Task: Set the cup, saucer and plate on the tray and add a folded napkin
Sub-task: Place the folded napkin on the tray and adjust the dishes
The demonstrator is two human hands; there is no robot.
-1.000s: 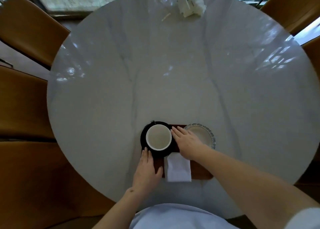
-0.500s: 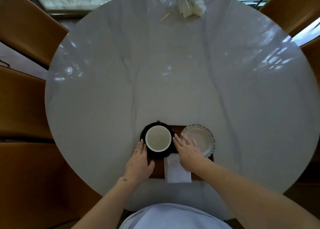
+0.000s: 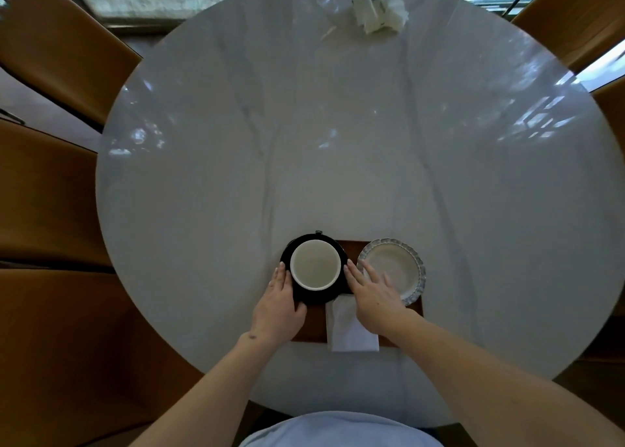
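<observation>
My left fingers (image 3: 282, 270): straight and close together, laid along the left rim of the black saucer; they curl round nothing.
My left hand (image 3: 277, 306): palm down at the tray's left edge, thumb resting on the near rim of the saucer.
My right fingers (image 3: 355, 272): straight and slightly spread, tips against the right rim of the saucer; they grasp nothing.
My right hand (image 3: 377, 297): palm down, lying over the far end of the napkin and the left edge of the plate.
Cup (image 3: 315, 264): white, upright, empty as far as I can see, standing in the middle of the saucer between my two hands.
Saucer (image 3: 316, 299): black and round, on the left part of the tray, its left side hanging past the tray's edge over the desk.
Plate (image 3: 397, 267): small, pale, with a scalloped patterned rim, on the right part of the tray, just beside the saucer.
Napkin (image 3: 350, 331): white, folded to a rectangle, flat on the near middle of the tray, its near edge reaching just past the tray.
Tray (image 3: 313, 326): dark brown and flat, at the near edge of the desk right in front of me.
Desk (image 3: 338, 142): round, pale marble with grey veins and window glare.
Far edge: a heap of white paper packets (image 3: 377, 8) and a thin pale stick (image 3: 327, 34) beside it.
Around the desk: brown chairs (image 3: 61, 40).
</observation>
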